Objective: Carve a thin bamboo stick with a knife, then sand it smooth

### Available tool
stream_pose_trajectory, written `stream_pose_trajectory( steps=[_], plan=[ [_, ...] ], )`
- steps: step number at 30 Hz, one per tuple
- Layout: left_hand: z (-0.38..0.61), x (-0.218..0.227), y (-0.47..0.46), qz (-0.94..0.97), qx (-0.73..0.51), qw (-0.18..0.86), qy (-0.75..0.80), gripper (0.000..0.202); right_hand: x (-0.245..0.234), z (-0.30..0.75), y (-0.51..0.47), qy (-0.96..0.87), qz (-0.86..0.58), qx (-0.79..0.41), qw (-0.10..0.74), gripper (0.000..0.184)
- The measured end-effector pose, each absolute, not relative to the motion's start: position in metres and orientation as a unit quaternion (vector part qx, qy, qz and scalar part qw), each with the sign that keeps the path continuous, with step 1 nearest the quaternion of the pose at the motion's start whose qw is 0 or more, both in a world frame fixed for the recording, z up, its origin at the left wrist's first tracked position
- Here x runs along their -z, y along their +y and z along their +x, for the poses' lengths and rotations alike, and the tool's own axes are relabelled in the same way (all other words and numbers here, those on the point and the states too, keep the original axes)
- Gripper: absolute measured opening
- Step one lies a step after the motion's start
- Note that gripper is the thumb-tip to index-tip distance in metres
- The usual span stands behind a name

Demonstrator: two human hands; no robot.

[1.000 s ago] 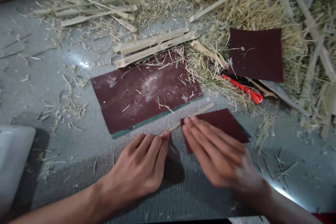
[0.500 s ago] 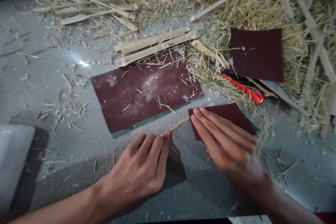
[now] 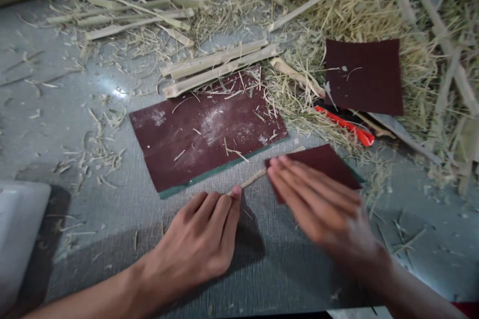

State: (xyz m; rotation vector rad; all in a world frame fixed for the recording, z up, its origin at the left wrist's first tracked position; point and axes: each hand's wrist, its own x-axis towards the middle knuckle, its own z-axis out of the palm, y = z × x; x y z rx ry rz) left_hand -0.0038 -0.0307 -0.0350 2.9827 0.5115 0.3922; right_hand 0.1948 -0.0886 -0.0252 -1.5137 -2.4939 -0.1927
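Observation:
My left hand (image 3: pixel 204 232) is closed on a thin bamboo stick (image 3: pixel 254 178), pinching its near end against the grey table. The stick slants up to the right and runs under a folded piece of dark red sandpaper (image 3: pixel 322 157); its far tip shows beyond the upper edge. My right hand (image 3: pixel 314 199) presses this sandpaper down over the stick with fingers stretched together, its thumb hidden. Just beyond the stick lies a larger sandpaper sheet (image 3: pixel 175 144), dusted with pale powder and shavings.
Two split bamboo strips (image 3: pixel 224 67) rest at the large sheet's far edge. Shavings (image 3: pixel 348 0) heap at the back right, beside another sandpaper square (image 3: pixel 362 77) and a red-orange handled tool (image 3: pixel 348 127). More strips (image 3: pixel 142 7) lie back left. A white object (image 3: pixel 22 229) stands at left.
My right hand and the sandpaper under it have slid slightly left along the stick, towards my left hand. My left hand keeps its hold in nearly the same place.

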Motion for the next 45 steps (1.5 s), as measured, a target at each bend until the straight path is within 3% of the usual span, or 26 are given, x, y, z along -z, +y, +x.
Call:
stream_pose_trajectory(
  steps=[15, 23, 26, 29, 33, 38, 45],
  plan=[
    [-0.017, 0.032, -0.024, 0.968, -0.143, 0.096, 0.182, 0.029, 0.023, 0.203, -0.084, -0.839, -0.527, 0.089, 0.102, 0.029],
    [-0.012, 0.032, -0.023, 0.972, -0.142, 0.069, 0.172, 0.030, 0.027, 0.180, -0.090, -0.869, -0.476, 0.046, 0.127, 0.037],
    [-0.013, 0.032, -0.025, 0.972, -0.137, 0.074, 0.179, 0.029, 0.027, 0.182, -0.089, -0.853, -0.504, 0.058, 0.122, 0.031],
    [-0.014, 0.031, -0.032, 0.978, -0.108, 0.037, 0.172, 0.027, 0.028, 0.181, -0.091, -0.844, -0.518, 0.091, 0.103, 0.032],
    [-0.013, 0.029, -0.040, 0.983, -0.082, -0.009, 0.166, 0.030, 0.032, 0.175, -0.095, -0.869, -0.474, 0.036, 0.137, 0.039],
    [-0.009, 0.028, -0.037, 0.983, -0.080, -0.005, 0.166, 0.030, 0.030, 0.176, -0.093, -0.841, -0.519, 0.090, 0.120, 0.031],
    [-0.008, 0.031, -0.037, 0.982, -0.079, 0.006, 0.173, 0.028, 0.030, 0.176, -0.092, -0.850, -0.504, 0.066, 0.135, 0.032]
  ],
)
